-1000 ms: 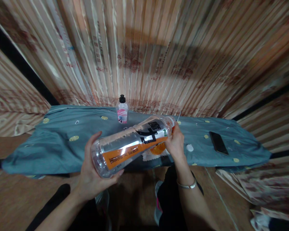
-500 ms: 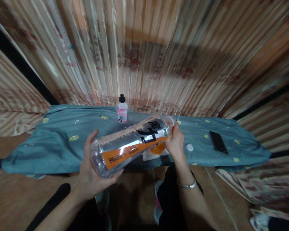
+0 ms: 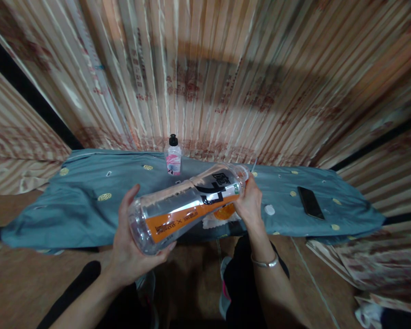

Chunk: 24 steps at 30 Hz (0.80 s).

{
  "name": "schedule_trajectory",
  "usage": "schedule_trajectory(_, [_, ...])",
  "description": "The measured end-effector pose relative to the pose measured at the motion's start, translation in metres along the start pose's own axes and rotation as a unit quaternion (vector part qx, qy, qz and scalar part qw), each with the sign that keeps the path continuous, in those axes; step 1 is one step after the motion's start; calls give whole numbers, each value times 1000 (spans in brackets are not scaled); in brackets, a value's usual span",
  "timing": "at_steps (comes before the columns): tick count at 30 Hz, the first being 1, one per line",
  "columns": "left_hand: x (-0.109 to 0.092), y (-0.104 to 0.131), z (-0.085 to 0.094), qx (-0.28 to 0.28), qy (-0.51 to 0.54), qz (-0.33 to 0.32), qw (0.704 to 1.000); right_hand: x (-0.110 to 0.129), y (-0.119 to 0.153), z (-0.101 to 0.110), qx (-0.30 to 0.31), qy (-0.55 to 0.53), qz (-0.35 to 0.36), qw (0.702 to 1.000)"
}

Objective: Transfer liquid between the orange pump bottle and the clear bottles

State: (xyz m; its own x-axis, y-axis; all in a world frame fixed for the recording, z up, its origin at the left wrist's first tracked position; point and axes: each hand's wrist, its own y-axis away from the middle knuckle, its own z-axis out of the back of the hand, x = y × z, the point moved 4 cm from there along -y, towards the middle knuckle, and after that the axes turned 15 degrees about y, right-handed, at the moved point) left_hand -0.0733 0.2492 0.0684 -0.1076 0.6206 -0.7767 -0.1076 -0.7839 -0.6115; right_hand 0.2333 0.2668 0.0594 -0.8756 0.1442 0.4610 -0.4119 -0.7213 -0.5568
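Note:
A large clear plastic bottle with an orange and black label lies tilted in the air between my hands, its neck up to the right. My left hand cups the base, thumb on the far side and fingers beneath. Around the neck end, my right hand is closed. A thin pale stick pokes out above its fingers; whatever it belongs to is mostly hidden. Below the bottle, an orange object, partly covered, rests on a whitish cloth.
A small clear bottle with a black cap and pink label stands upright at the back of the blue-green covered bench. To the right are a white round piece and a black phone. A pleated curtain hangs behind.
The big bottle has turned slightly about its long axis, shifting its label a little. Both hands keep nearly the same places.

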Motion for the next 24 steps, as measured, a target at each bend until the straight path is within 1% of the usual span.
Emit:
schedule_trajectory(6, [0,0,0,-8,7,-3,1000,0,0,0,-2,5,3,1000])
schedule_trajectory(9, [0,0,0,-6,5,6,1000,0,-1,1,3,5,3,1000])
schedule_trajectory(14, [-3,-1,-1,1,0,-7,1000,1,0,1,4,6,9,1000])
schedule_trajectory(18, [-3,-1,0,-3,-2,-3,1000,0,0,1,-2,9,3,1000])
schedule_trajectory(21, [-3,-1,1,17,-17,-8,1000,0,0,0,-7,8,6,1000])
schedule_trajectory(24, [-2,-1,1,8,-5,-10,1000,0,0,0,-7,8,10,1000])
